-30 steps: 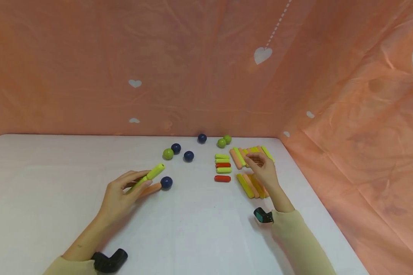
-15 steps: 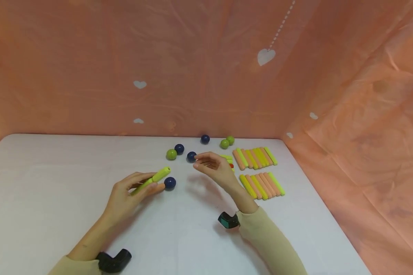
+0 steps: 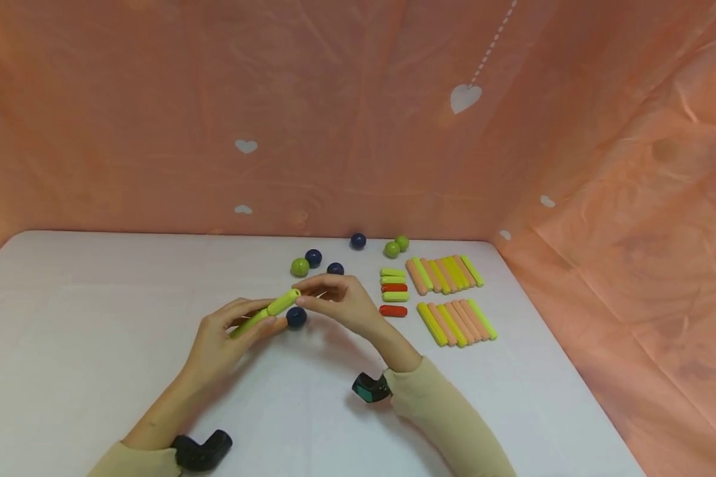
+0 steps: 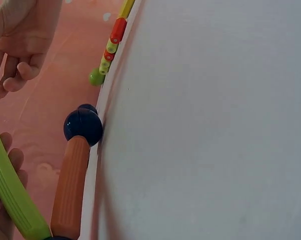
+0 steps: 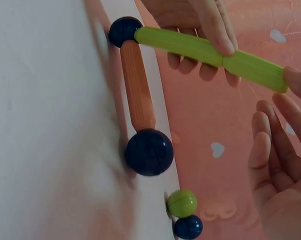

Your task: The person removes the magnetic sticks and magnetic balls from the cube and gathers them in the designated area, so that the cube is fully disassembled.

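My left hand (image 3: 217, 339) grips a long green toy rod (image 5: 183, 45). A short green rod (image 5: 253, 71) continues from its upper end. Thumb and index finger of my right hand (image 3: 347, 303) pinch the free tip of that short rod, while its other fingers stay loosely bent. In the right wrist view the long rod's lower end meets a dark blue ball (image 5: 121, 31). From this ball an orange rod (image 5: 138, 87) runs close over the white table to a second blue ball (image 5: 149, 152). My left hand partly hides this joint in the head view.
Short green and red rods (image 3: 395, 296) lie in a column right of my right hand. Beyond them are two rows of long rods (image 3: 456, 322), in yellow, orange and green. Loose green balls (image 3: 392, 250) and blue balls (image 3: 358, 241) sit near the back cloth (image 3: 334, 165).
My right hand has come left from the rows of long rods to the short green rod's tip, and its fingers now pinch there. My left hand keeps its grip, nearly still.
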The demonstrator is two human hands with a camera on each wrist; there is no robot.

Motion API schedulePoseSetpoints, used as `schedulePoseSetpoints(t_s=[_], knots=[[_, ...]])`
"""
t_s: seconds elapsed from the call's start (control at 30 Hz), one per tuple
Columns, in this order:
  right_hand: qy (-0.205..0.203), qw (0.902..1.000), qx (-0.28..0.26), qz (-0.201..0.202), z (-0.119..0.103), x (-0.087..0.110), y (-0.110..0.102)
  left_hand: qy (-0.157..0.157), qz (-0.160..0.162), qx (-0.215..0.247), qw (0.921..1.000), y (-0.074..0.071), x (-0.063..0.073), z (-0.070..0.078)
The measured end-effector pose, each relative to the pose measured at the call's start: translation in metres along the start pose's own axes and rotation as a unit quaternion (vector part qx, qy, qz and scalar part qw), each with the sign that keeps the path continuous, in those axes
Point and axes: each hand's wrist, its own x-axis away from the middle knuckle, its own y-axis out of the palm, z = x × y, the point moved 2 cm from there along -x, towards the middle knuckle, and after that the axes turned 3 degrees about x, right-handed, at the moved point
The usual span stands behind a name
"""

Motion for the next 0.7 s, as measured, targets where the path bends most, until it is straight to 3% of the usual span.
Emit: schedulePoseSetpoints(t_s=[0.23, 0.43, 0.7], knots=[[0.004, 0.9999, -0.011, 0.006, -0.001, -0.001, 0.004, -0.028, -0.028, -0.034, 0.9986, -0.005, 0.003, -0.006], [0.022, 0.9994, -0.027, 0.007, -0.001, -0.001, 0.006, -0.056, -0.048, -0.07, 0.9948, -0.023, 0.011, -0.016], [0.036, 0.9979, -0.053, 0.008, -0.003, -0.002, 0.01, -0.099, -0.075, -0.095, 0.9876, -0.041, 0.016, -0.017]])
